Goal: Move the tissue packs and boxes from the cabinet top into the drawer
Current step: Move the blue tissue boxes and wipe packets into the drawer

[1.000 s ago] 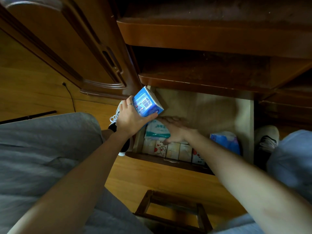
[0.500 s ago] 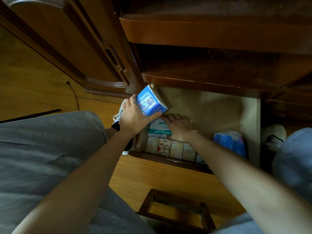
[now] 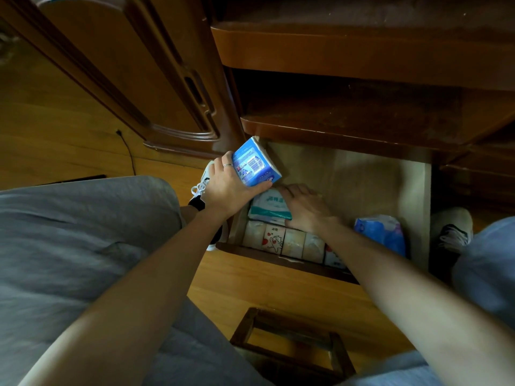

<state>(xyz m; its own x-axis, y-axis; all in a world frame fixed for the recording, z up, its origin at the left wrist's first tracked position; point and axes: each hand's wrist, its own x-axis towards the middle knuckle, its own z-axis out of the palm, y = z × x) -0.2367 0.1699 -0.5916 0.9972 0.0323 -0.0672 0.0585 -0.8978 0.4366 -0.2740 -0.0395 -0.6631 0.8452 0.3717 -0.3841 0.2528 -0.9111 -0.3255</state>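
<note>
My left hand (image 3: 227,188) grips a blue tissue pack (image 3: 255,162) with a barcode, held tilted over the left rear corner of the open drawer (image 3: 359,176). My right hand (image 3: 302,206) lies flat inside the drawer, pressing on a white and teal tissue pack (image 3: 269,206). A row of several small cream packs (image 3: 284,240), one with a cartoon cat, stands along the drawer's front. A crumpled blue pack (image 3: 383,232) lies at the right side of the drawer.
Dark wooden shelves (image 3: 362,48) overhang the drawer. A wooden cabinet door (image 3: 125,68) stands to the left. My grey-trousered knees flank the drawer, with a shoe (image 3: 452,232) at the right. A small wooden stool (image 3: 292,344) sits below on the wood floor.
My right hand has shifted slightly back and settled on the teal pack. My left hand with the blue pack has barely moved.
</note>
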